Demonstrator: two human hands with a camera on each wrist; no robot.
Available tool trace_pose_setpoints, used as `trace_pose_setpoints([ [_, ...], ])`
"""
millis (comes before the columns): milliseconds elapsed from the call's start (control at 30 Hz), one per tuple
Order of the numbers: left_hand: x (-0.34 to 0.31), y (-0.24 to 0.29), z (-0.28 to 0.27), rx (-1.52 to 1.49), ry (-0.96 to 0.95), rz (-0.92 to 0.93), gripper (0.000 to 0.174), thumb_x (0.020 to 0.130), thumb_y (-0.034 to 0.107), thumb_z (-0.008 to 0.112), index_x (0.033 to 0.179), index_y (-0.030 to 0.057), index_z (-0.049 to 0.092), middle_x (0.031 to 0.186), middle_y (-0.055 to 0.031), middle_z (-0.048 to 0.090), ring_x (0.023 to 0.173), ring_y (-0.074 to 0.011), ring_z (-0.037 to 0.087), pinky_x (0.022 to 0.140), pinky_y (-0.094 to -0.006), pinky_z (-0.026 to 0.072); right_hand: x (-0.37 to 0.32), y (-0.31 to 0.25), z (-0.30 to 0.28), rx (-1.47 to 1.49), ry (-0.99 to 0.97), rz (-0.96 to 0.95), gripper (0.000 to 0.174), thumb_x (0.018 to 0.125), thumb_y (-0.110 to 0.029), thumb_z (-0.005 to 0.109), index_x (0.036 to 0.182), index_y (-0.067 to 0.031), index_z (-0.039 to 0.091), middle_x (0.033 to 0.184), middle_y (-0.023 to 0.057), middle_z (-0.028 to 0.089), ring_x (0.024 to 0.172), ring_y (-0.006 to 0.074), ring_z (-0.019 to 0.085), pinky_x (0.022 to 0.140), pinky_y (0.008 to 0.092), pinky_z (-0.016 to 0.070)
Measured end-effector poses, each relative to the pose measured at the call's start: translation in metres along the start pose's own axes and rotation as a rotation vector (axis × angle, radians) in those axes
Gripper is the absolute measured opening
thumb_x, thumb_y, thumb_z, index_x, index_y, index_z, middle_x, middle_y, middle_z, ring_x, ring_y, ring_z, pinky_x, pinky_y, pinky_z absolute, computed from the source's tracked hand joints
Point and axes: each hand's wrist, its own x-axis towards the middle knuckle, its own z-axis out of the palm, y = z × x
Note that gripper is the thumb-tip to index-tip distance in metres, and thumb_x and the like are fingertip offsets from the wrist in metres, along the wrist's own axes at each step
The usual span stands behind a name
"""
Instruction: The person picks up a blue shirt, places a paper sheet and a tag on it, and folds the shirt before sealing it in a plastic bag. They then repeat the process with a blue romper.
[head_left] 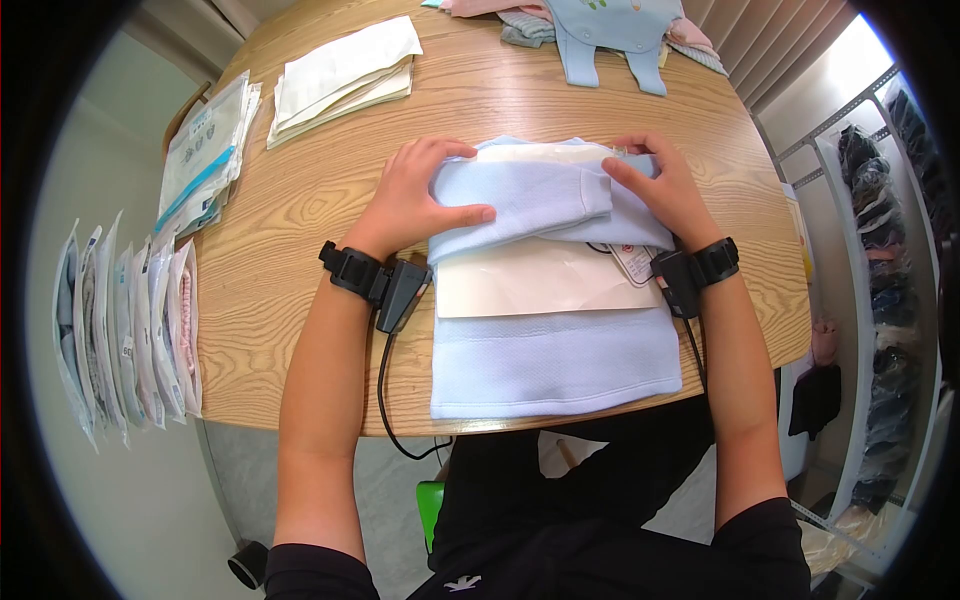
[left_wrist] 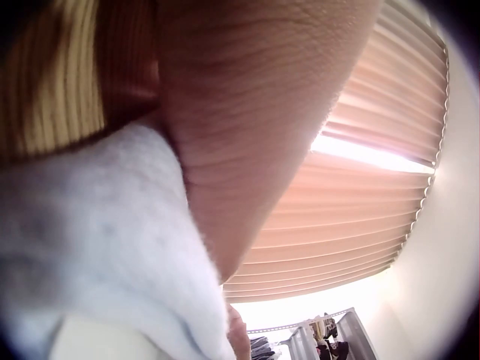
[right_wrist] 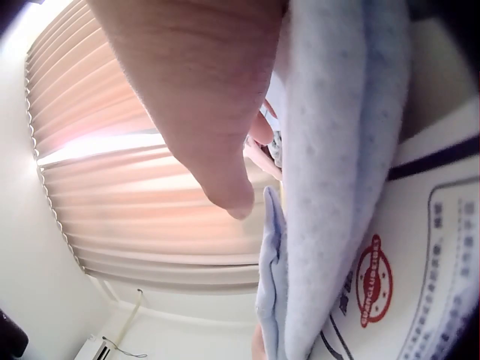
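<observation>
A light blue garment (head_left: pixel 556 365) lies on the table with a cream paper sheet (head_left: pixel 530 285) on it and its sleeves folded across the sheet's upper part. The left hand (head_left: pixel 415 195) rests at the upper left edge, thumb lying over the folded sleeve (head_left: pixel 520 195). At the upper right edge is the right hand (head_left: pixel 660 185), its thumb on the cloth and fingers beyond the edge. A white tag (head_left: pixel 634 264) with red print sticks out below the right fold; the right wrist view shows this tag (right_wrist: pixel 420 285) close up beside the blue cloth (right_wrist: pixel 322 150).
Cream sheets (head_left: pixel 345 80) are stacked at the back left, near bagged packets (head_left: pixel 205 150). More bagged garments (head_left: pixel 125 330) stand in a row at the left edge. A blue bib-like garment (head_left: pixel 615 35) and other clothes lie at the back. Shelving (head_left: pixel 865 300) stands on the right.
</observation>
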Motion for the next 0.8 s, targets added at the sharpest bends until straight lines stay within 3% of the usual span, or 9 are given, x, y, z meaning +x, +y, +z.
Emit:
trace_pose_setpoints([
  [200,0.000,-0.002,0.001,-0.001,0.001,0.011,0.078,0.069,0.056,0.087,0.128,0.0109,0.062,0.133,-0.0119,0.059,0.128,-0.0318,0.049,0.110,-0.0460,0.0400,-0.001,-0.001,0.001,-0.055,-0.048,-0.015,0.056,0.076,-0.040,0.087,0.117,-0.0068,0.069,0.116,0.0104,0.063,0.111,0.0232,0.057,0.097,0.0353,0.0473],
  [267,0.000,-0.001,0.001,-0.003,0.002,0.005,0.078,0.069,0.056,0.087,0.128,0.0108,0.062,0.133,-0.0117,0.059,0.128,-0.0314,0.049,0.110,-0.0456,0.0400,-0.001,0.000,0.000,-0.061,-0.083,-0.028,0.055,0.077,-0.031,0.087,0.122,-0.0081,0.065,0.118,0.0084,0.063,0.117,0.0235,0.056,0.102,0.0361,0.0440],
  [500,0.000,0.003,-0.001,-0.007,0.011,0.004,0.077,0.070,0.054,0.087,0.129,0.0106,0.062,0.131,-0.0113,0.059,0.126,-0.0315,0.050,0.109,-0.0439,0.0408,-0.001,-0.001,0.000,-0.066,-0.087,-0.029,0.057,0.077,-0.031,0.087,0.124,-0.0083,0.065,0.121,0.0090,0.064,0.118,0.0244,0.056,0.103,0.0365,0.0441],
  [600,0.000,0.004,-0.002,-0.079,-0.015,-0.094,0.069,0.077,0.045,0.086,0.130,0.0096,0.061,0.131,-0.0134,0.060,0.124,-0.0282,0.053,0.106,-0.0404,0.0436,-0.002,-0.004,0.000,-0.068,-0.083,-0.025,0.063,0.074,-0.038,0.088,0.123,-0.0064,0.066,0.121,0.0132,0.063,0.117,0.0282,0.057,0.101,0.0383,0.0469],
  [667,0.000,-0.006,0.009,-0.471,0.148,-0.200,0.060,0.083,0.041,0.082,0.126,0.0051,0.063,0.123,-0.0150,0.064,0.118,-0.0252,0.058,0.102,-0.0398,0.0468,-0.003,-0.008,-0.002,-0.170,-0.087,-0.028,0.060,0.076,-0.033,0.087,0.126,-0.0070,0.065,0.119,0.0107,0.064,0.116,0.0259,0.057,0.102,0.0370,0.0453],
  [800,0.003,-0.007,0.004,-0.544,0.219,-0.278,0.054,0.090,0.033,0.078,0.129,0.0011,0.060,0.123,-0.0162,0.064,0.118,-0.0216,0.059,0.096,-0.0359,0.0509,0.000,-0.002,-0.006,-0.218,-0.064,0.015,0.072,0.072,-0.041,0.089,0.128,-0.0031,0.063,0.115,0.0179,0.064,0.107,0.0307,0.061,0.095,0.0398,0.0501],
])
